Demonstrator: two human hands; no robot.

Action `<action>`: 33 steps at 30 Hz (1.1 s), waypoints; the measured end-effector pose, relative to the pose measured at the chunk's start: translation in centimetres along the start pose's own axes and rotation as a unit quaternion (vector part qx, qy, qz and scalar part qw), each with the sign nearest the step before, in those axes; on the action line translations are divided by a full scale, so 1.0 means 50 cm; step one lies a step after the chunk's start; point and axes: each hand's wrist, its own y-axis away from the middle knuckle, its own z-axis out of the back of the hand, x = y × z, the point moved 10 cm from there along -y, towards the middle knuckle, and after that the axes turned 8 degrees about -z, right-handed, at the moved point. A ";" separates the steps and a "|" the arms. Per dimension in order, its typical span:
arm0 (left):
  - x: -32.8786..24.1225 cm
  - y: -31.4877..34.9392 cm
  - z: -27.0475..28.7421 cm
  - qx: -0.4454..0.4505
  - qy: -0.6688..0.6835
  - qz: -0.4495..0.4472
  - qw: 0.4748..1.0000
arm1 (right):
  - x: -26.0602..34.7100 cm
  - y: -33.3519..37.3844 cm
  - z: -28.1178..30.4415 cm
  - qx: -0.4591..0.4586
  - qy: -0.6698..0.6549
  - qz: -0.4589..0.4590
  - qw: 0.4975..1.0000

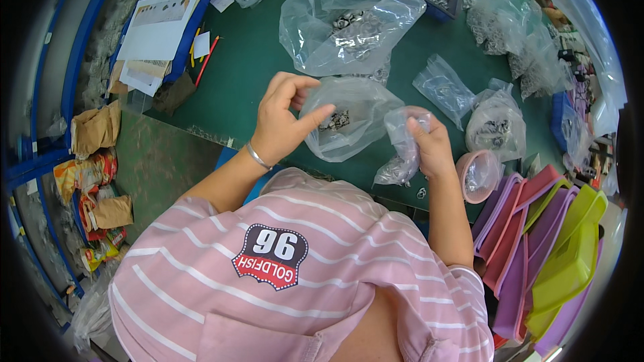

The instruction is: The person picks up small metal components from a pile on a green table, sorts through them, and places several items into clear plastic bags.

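Note:
An open clear plastic bag (359, 137) stands at the table's near edge with small dark metal parts (335, 121) at its bottom. My left hand (285, 117) is curved round the left side of its rim, thumb over the opening and fingers bent along the edge. In my right hand (431, 144) a smaller clear plastic bag (400, 154) is gripped near its top. It hangs beside the open bag, and its lower end bulges with small pieces I cannot make out. Just beyond lies a larger clear bag (308, 27) with shiny metal rings (355, 30).
On the green table (235, 47), a blue bin (439, 3) of metal pieces stands at the back. More filled bags (496, 124) and a pink bowl (477, 175) are at right, above stacked coloured plastic bins (530, 241). A clipboard (157, 30) and red pen (206, 62) lie left.

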 end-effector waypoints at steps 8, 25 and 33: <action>-0.079 0.011 -0.190 0.216 0.415 0.065 0.881 | 0.116 0.015 -0.065 0.025 -0.243 0.096 0.965; 0.005 -0.008 -0.133 0.025 0.468 0.162 0.869 | 0.069 0.032 -0.144 0.127 0.005 0.005 0.992; 0.002 -0.035 0.023 -0.174 0.742 0.107 0.639 | 0.282 0.077 -0.223 0.035 0.397 0.373 0.838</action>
